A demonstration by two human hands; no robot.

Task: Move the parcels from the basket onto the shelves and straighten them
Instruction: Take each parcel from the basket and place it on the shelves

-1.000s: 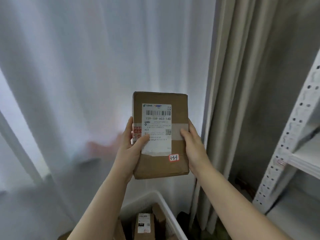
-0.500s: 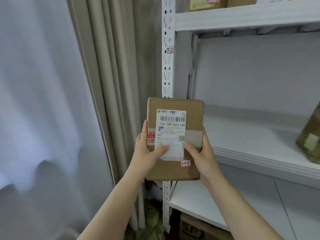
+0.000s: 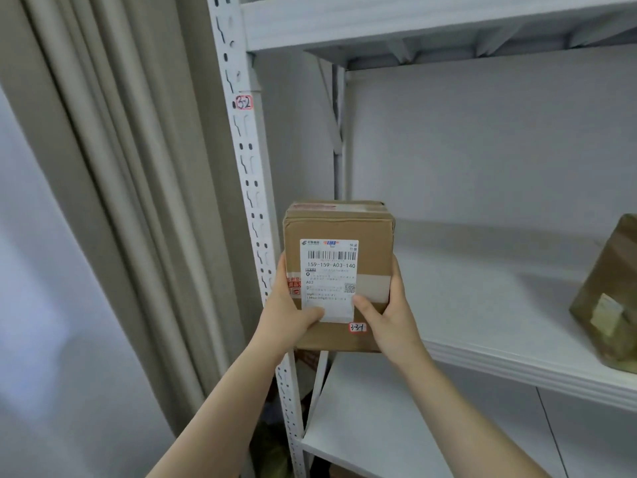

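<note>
Brown cardboard parcel (image 3: 339, 257) upright | my left hand (image 3: 287, 313), right hand (image 3: 387, 313) grasp its sides, label readable | heading for white metal shelf (image 3: 482, 301)

Rack's a white metal one. The slotted upright post (image 3: 256, 215) is just behind my left hand (image 3: 287, 315), with a sticker (image 3: 244, 103) reading 32 higher up. Three boards: top shelf (image 3: 413, 19) well above both hands, middle shelf (image 3: 482, 305) running off right from my right hand (image 3: 389, 315), lower shelf (image 3: 396, 426) under my wrists. A brown taped parcel (image 3: 610, 305) sits on the middle one, way right of my right hand, cut off by the frame. The cardboard box (image 3: 339, 232) I'm gripping is at that board's left front corner, can't tell if it's touching.
</note>
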